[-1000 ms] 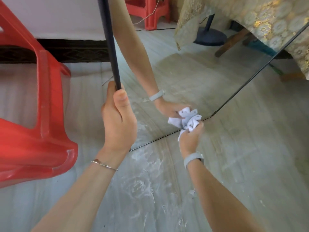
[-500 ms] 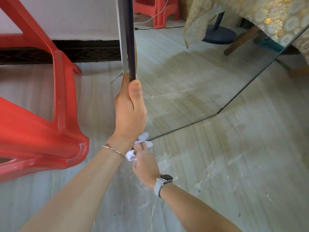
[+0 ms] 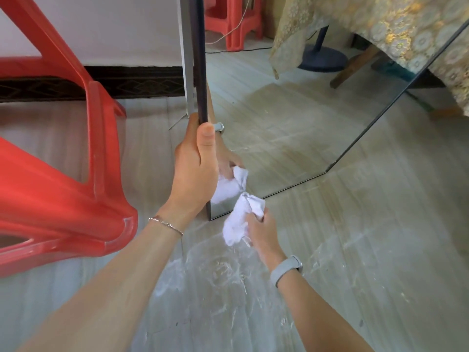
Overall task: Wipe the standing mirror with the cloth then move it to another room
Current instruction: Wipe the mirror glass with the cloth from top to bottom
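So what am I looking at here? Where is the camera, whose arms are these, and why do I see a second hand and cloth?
There is no machine: a person wears a camera on the head, looking down at their own arms. The left hand grips the dark edge of a standing mirror that rests on the floor. The right hand holds a crumpled white cloth at the mirror's bottom corner. The second hand and cloth are reflections in the glass. A red plastic stool stands to the left.
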### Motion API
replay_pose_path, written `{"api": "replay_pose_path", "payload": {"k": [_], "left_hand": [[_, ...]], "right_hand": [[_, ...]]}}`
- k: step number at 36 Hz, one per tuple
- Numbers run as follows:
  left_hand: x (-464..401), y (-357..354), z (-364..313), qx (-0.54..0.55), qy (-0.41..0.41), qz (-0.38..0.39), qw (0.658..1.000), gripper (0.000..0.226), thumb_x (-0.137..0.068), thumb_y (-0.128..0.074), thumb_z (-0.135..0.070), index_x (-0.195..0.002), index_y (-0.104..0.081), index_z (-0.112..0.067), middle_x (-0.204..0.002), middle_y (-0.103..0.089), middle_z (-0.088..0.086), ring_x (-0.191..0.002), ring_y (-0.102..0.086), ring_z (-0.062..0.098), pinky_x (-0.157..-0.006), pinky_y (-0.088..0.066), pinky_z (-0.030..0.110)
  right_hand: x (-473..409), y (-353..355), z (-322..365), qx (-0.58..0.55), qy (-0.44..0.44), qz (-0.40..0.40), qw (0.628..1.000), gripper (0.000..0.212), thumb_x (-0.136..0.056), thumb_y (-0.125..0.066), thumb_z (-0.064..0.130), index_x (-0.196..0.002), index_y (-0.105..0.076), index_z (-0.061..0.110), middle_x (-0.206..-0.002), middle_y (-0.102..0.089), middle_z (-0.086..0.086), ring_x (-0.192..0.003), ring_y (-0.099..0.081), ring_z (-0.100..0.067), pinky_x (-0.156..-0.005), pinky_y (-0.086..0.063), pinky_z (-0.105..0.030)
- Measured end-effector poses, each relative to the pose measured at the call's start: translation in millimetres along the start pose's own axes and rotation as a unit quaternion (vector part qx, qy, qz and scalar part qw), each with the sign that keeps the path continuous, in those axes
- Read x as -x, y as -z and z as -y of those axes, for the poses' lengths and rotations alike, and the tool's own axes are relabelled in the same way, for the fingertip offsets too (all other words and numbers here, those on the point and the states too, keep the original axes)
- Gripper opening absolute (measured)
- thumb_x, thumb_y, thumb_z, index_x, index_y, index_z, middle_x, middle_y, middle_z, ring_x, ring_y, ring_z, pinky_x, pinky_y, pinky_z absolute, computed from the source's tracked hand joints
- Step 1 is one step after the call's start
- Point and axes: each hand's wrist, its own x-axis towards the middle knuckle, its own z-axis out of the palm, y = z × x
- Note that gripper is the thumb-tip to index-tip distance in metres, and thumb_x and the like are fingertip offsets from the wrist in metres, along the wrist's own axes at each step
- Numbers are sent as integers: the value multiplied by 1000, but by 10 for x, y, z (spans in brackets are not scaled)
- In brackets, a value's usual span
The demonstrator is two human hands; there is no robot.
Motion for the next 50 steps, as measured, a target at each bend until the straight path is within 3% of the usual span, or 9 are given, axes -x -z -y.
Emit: {"api": "replay_pose_path", "payload": {"k": [7, 14, 21, 24, 27, 30, 37, 44, 50], "left_hand": [[128, 77, 33, 16, 47, 81, 996, 26, -99, -30, -26, -78, -44, -30, -66, -59, -36, -69, -50, -20, -66, -33, -1], [638, 241, 567, 11, 272, 77, 959, 32, -87, -44, -49, -107, -51, -24, -109, -60, -2, -98, -55, 11, -77, -36, 17], [991, 234, 687, 1, 396, 337, 854, 28, -93, -32, -49, -100, -54, -34, -105, -57, -10, -102, -52, 12, -91, -38, 28], [1013, 288, 739, 43, 424, 330, 843, 39, -74, -55, -59, -99, -60, -29, -105, -65, -4, -97, -62, 12, -92, -49, 33], [1019, 324, 771, 79, 441, 336, 829, 54, -61, -69, -54, -102, -62, -19, -101, -70, 5, -93, -67, 17, -84, -54, 33], [1013, 284, 759, 73, 432, 273, 856, 34, -72, -74, -32, -101, -62, -16, -99, -70, 12, -89, -67, 21, -80, -54, 33], [1057, 134, 719, 78, 404, 144, 900, 24, -79, -68, -13, -100, -57, -10, -95, -66, 16, -87, -64, 25, -77, -55, 37], [988, 45, 792, 49, 410, 164, 896, 33, -82, -64, -16, -113, -51, -21, -110, -56, 4, -84, -56, 8, -75, -46, 24], [723, 134, 726, 0, 330, 62, 942, 51, -82, -64, -18, -129, -43, -17, -122, -53, 1, -101, -53, 14, -87, -42, 26]], "right_hand": [[206, 28, -34, 4, -21, 65, 998, 26, -87, -37, -4, -87, -60, 10, -56, -46, -7, -46, -45, -13, -45, -43, -22], [321, 153, 17, -25, 17, 150, 988, 14, -76, -63, 3, -63, -64, 8, -72, -64, 5, -58, -61, -5, -57, -52, -21], [408, 147, 79, -27, 2, 249, 968, 38, -68, -53, 29, -87, -64, -2, -101, -58, -9, -75, -60, -18, -64, -48, -26], [394, 138, 87, 4, -9, 249, 969, 60, -75, -45, 60, -73, -69, 4, -90, -69, -15, -84, -65, -31, -80, -48, -41], [418, 128, 74, 4, -7, 160, 987, 50, -87, -51, 44, -44, -55, 18, -59, -57, -2, -43, -46, -16, -48, -37, -27], [449, 76, 7, -87, -30, 130, 987, 8, -81, -63, 28, -75, -62, 23, -77, -53, -5, -58, -50, -16, -53, -41, -25], [482, 80, 28, -245, -98, 231, 937, 36, -90, -54, 21, -114, -54, -6, -114, -62, -26, -108, -61, -32, -87, -52, -37], [223, 229, -23, -54, 12, 2, 998, 4, -88, -57, 25, -91, -54, 24, -91, -63, -6, -85, -61, -21, -84, -50, -47], [-341, 714, 87, 11, 82, -205, 975, 11, -91, -50, 9, -95, -39, 10, -69, -40, 6, -65, -41, -16, -55, -37, -9]]}}
